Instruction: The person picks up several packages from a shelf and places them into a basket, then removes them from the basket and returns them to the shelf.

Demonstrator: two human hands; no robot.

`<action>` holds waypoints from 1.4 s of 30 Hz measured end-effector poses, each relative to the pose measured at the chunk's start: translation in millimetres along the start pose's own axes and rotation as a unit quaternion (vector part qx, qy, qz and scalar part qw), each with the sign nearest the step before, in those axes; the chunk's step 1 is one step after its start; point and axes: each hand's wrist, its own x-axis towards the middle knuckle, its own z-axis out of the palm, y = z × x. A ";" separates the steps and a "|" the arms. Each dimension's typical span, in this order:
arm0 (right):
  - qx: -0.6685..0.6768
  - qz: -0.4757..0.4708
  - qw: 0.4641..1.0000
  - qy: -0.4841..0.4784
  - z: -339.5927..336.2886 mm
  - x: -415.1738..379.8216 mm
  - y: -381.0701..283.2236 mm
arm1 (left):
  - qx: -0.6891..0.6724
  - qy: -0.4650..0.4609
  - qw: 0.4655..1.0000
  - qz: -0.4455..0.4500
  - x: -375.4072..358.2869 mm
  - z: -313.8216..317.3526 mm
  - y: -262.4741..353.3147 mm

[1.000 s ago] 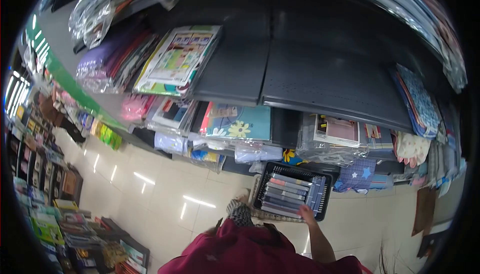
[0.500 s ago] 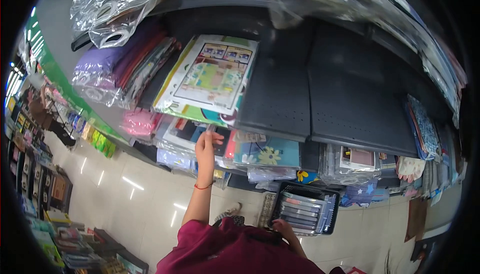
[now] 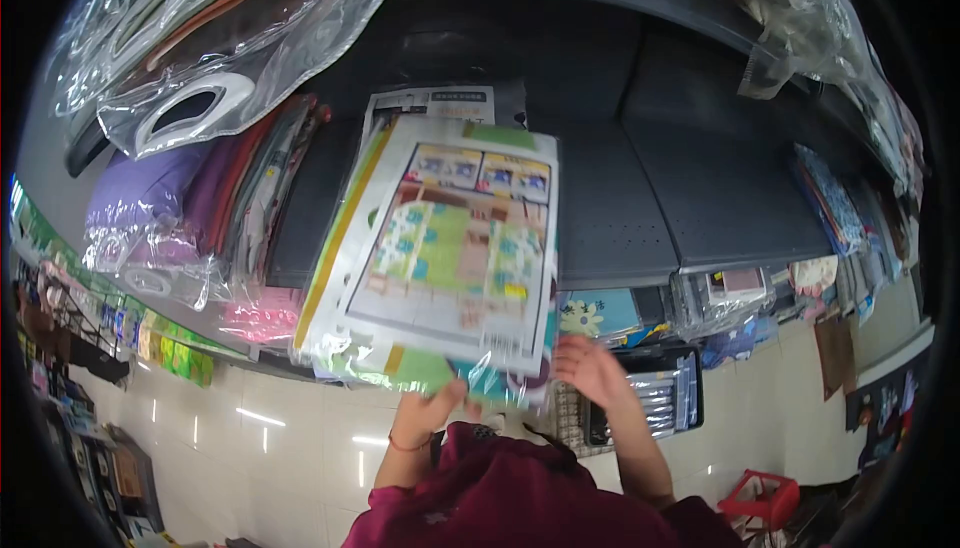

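Mid-frame, your left hand (image 3: 432,410) grips one wrapped package (image 3: 450,258); your right hand (image 3: 597,376), unclenched, is beside it. One basket (image 3: 697,398) sits lower-right.

My one feed comes from a wide fisheye lens worn on the person's head, looking forward and down, so the maroon fabric top (image 3: 520,498), the bare left hand (image 3: 430,410) and the bare right hand (image 3: 598,376) come in from the lower edge inside a round black border. I am facing dark grey metal shelving (image 3: 620,233) from close by, near enough that clear plastic bags with white oval handles (image 3: 200,120) loom large at the upper left. The flat, clear-wrapped packet with a printed picture sheet (image 3: 460,248) fills mid-view at close range, with the glossy pale tiled floor (image 3: 255,458) farther off below.
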 end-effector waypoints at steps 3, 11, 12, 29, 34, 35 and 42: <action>0.133 -0.049 0.990 -0.016 20.2 15.0 -21.3 | -0.175 0.082 0.981 -0.037 -42.5 -29.9 25.3; 0.231 -0.103 0.966 0.048 9.4 23.3 -24.8 | -0.077 0.186 0.979 -0.023 -93.4 -151.0 39.7; 0.163 -0.092 0.981 0.054 5.4 23.0 -23.0 | -0.058 0.130 0.989 -0.038 -86.2 -145.7 49.3; -0.307 -0.095 0.905 0.279 22.7 -100.4 60.3 | 0.147 0.005 0.944 -0.296 -29.2 -175.5 1.8; -0.258 -0.023 0.852 0.456 6.7 -177.4 67.5 | 0.139 -0.202 0.891 -0.383 10.4 -46.6 -5.8; -0.257 -0.009 0.836 0.484 2.2 -191.7 71.4 | 0.157 -0.235 0.873 -0.398 13.9 -35.2 -14.8; -0.173 0.010 0.777 0.605 -55.4 -288.7 112.2 | 0.229 -0.233 0.842 -0.429 -13.6 66.6 -139.4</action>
